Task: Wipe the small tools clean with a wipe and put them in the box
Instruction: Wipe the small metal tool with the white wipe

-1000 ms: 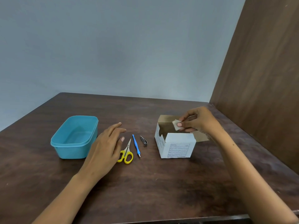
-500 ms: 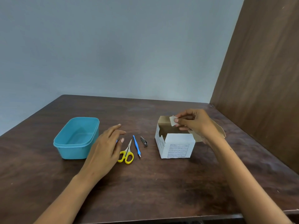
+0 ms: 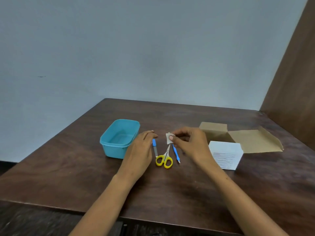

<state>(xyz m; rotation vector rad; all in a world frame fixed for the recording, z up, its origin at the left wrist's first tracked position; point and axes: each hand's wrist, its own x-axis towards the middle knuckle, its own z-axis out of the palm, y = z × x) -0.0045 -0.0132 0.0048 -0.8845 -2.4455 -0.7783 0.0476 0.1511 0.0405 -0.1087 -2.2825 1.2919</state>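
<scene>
My right hand (image 3: 189,142) pinches a small white wipe (image 3: 169,138) above the tools at the table's middle. Below it lie yellow-handled scissors (image 3: 164,160), a blue-handled pick (image 3: 176,153) to their right and a blue-handled file (image 3: 155,147) to their left. My left hand (image 3: 140,152) rests flat on the table beside the file, fingers apart, holding nothing. The empty blue plastic box (image 3: 119,138) stands just left of that hand. A nail clipper seen earlier is hidden behind my right hand.
An open white cardboard wipe carton (image 3: 226,156) with its brown flaps spread stands to the right of my right hand. A brown wooden panel (image 3: 293,79) rises along the table's right side. The dark wooden table (image 3: 170,188) ends at a near edge below my forearms.
My right hand has carried the wipe left from the carton to above the scissors. The left hand has stayed by the tools, and the file beside it now shows.
</scene>
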